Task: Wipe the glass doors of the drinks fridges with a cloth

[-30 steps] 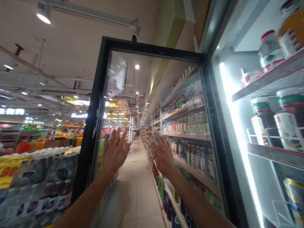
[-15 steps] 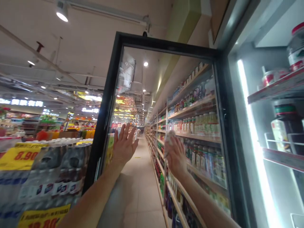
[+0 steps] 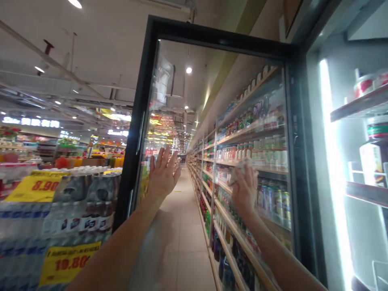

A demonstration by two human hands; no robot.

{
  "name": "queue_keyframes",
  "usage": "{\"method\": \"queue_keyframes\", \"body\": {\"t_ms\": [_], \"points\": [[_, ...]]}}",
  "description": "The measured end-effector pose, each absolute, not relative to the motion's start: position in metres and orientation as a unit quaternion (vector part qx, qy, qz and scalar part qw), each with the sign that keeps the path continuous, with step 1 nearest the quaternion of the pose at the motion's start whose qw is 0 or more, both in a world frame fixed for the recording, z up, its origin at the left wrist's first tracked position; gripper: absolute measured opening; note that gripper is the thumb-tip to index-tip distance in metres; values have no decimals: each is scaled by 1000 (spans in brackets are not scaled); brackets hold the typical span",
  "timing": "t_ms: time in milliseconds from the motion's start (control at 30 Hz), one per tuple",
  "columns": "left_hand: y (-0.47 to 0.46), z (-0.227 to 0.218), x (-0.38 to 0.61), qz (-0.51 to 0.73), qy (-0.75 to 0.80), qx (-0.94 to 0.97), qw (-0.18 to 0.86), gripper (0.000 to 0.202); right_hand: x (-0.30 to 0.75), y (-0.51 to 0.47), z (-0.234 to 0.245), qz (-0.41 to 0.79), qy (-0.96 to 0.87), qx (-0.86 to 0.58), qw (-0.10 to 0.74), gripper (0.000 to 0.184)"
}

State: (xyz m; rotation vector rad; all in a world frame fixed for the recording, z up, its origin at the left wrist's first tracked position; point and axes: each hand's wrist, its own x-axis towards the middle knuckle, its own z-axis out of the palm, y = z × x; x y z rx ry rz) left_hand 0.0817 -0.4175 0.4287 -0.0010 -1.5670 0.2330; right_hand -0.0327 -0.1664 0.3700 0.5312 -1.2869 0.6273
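A glass door (image 3: 194, 97) in a black frame (image 3: 218, 37) stands swung out from a lit drinks fridge. My left hand (image 3: 163, 173) lies against the left part of the glass with its fingers spread. Farther right, my right hand (image 3: 245, 190) presses a pale, crumpled cloth (image 3: 242, 166) to the pane; the cloth sits under the palm and fingers, partly covered by them. Bottles on shelves show through or reflect in the glass behind this hand.
The lit fridge interior at right has shelves (image 3: 363, 103) with bottles (image 3: 374, 155). On the left are stacked packs of bottles (image 3: 75, 222) with yellow price signs (image 3: 33, 186). A tiled aisle (image 3: 194, 234) shows through the glass.
My right hand has wiped to the right across the glass with the cloth. My left hand stays spread on the pane. The view has shifted slightly, with the door frame higher in it.
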Motion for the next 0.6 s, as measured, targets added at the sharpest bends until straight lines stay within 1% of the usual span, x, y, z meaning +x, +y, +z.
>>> {"method": "queue_keyframes", "body": {"t_ms": [100,167,200,267,367,433,467,533,600], "points": [[-417,429,83,107,-704,-4,702,50,1,-219,347,153,-586,425,673,47],[-417,429,84,108,-704,-6,702,50,8,-226,338,103,-586,481,644,44],[-418,428,84,108,-704,-8,702,50,5,-218,338,100,-588,478,645,42],[-418,428,84,109,-701,-9,705,50,-12,-185,344,131,-599,421,668,40],[-417,428,84,118,-697,-6,708,48,-45,-126,366,231,-607,263,713,43],[-416,428,84,119,-694,-5,710,47,-56,-110,376,303,-598,171,722,45],[-416,428,84,117,-694,-5,710,48,-55,-112,377,322,-593,151,722,46],[-416,428,85,109,-696,-8,710,48,-42,-134,370,309,-598,183,717,46],[-416,428,85,104,-697,-11,710,48,-22,-168,356,237,-604,286,705,44]]}}
